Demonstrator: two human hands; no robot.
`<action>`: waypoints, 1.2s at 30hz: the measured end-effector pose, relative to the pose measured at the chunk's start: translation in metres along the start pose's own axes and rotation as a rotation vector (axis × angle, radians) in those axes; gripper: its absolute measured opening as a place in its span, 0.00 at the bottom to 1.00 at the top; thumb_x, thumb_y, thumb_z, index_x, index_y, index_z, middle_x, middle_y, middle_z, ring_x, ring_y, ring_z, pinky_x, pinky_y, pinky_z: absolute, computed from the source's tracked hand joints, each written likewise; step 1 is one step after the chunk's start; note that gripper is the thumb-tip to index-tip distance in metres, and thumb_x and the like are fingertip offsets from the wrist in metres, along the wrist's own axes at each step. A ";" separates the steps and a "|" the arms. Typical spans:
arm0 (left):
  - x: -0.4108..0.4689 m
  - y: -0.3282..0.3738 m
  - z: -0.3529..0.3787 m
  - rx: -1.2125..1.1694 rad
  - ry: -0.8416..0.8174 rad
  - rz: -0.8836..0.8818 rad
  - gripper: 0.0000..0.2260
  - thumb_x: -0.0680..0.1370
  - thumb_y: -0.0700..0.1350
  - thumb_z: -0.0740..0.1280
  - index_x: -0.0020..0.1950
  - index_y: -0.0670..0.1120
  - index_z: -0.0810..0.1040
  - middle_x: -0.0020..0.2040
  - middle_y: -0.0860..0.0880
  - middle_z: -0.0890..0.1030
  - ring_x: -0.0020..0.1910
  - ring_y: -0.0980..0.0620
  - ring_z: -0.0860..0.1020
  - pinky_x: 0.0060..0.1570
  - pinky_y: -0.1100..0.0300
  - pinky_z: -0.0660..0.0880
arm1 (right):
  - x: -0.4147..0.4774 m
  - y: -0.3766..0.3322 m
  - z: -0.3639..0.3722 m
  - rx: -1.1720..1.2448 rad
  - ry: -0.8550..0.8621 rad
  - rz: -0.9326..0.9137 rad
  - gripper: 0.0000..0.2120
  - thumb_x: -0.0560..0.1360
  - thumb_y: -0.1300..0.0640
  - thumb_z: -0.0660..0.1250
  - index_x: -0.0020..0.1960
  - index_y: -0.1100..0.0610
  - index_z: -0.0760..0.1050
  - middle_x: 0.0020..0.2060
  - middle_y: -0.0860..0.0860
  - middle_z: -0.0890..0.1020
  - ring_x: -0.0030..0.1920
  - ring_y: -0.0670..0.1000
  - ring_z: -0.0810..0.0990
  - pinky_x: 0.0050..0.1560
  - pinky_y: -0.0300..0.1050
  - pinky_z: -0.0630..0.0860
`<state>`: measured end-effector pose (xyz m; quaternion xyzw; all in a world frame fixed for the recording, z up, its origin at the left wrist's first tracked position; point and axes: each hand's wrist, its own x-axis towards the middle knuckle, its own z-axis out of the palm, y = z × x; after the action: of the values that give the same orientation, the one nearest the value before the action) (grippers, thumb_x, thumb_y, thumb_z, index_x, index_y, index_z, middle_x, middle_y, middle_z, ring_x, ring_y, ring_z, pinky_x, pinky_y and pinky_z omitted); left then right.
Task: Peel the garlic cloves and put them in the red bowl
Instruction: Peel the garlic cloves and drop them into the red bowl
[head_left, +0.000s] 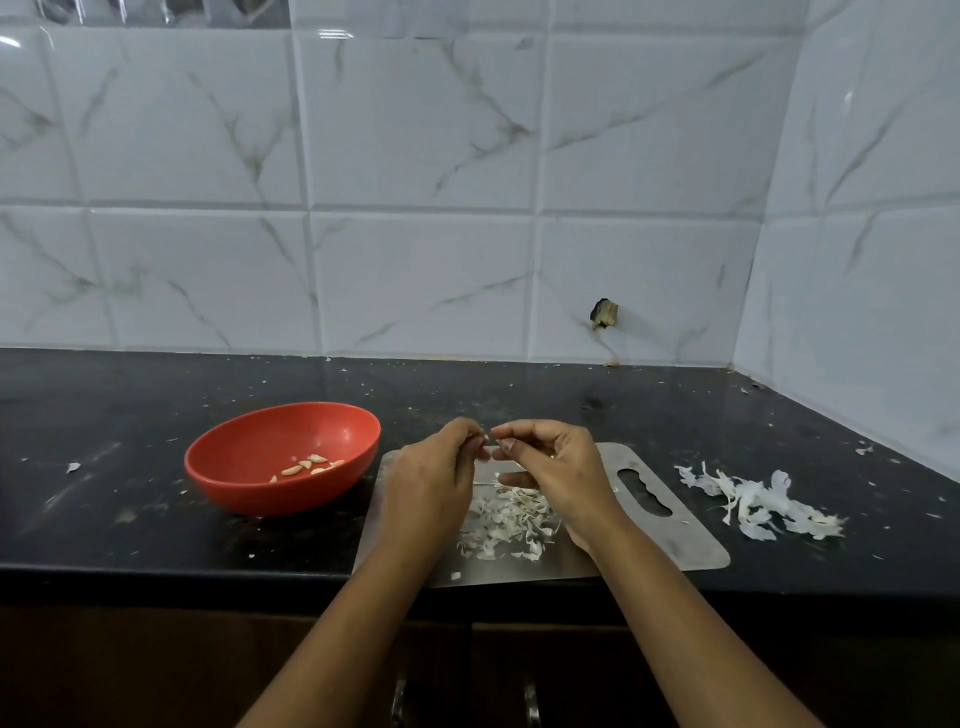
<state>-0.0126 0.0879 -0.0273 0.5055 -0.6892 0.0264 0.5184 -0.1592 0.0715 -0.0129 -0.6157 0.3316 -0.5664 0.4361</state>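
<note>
- The black countertop (130, 519) carries everything, and a steel chopping board (691, 540) lies at its front edge.
- The red bowl (244, 493) stands just left of the board.
- The left hand (431, 483) and the right hand (556, 467) meet above the board with curled fingers.
- A heap of skins (509, 519) lies under the hands.
- A few peeled cloves (306, 466) rest in the bowl.
- Both hands pinch one garlic clove (488, 441), which is mostly hidden.
- I judge that the peeling is in progress. Next, the bare clove must go left and drop into the bowl.
</note>
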 end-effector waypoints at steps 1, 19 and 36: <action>0.000 0.001 0.000 0.010 -0.002 0.016 0.05 0.78 0.39 0.66 0.50 0.47 0.79 0.42 0.54 0.84 0.39 0.57 0.81 0.39 0.58 0.76 | 0.000 0.000 0.000 -0.002 -0.011 -0.001 0.07 0.76 0.67 0.68 0.49 0.60 0.83 0.41 0.53 0.85 0.45 0.50 0.85 0.40 0.41 0.81; -0.001 0.006 -0.003 -0.054 -0.056 -0.043 0.07 0.77 0.48 0.69 0.55 0.50 0.81 0.42 0.54 0.85 0.37 0.57 0.81 0.41 0.51 0.79 | 0.001 0.001 -0.001 -0.045 -0.022 -0.030 0.11 0.74 0.65 0.71 0.55 0.59 0.73 0.41 0.54 0.85 0.42 0.49 0.84 0.44 0.37 0.78; -0.002 0.001 -0.003 -0.021 -0.013 -0.055 0.03 0.77 0.45 0.69 0.47 0.51 0.82 0.35 0.55 0.82 0.32 0.59 0.78 0.38 0.52 0.77 | 0.002 0.008 0.002 -0.417 -0.025 -0.095 0.06 0.77 0.63 0.66 0.45 0.57 0.81 0.35 0.50 0.84 0.35 0.43 0.81 0.37 0.33 0.76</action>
<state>-0.0111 0.0910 -0.0269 0.5192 -0.6787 0.0014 0.5195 -0.1566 0.0669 -0.0198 -0.7146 0.4065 -0.4979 0.2762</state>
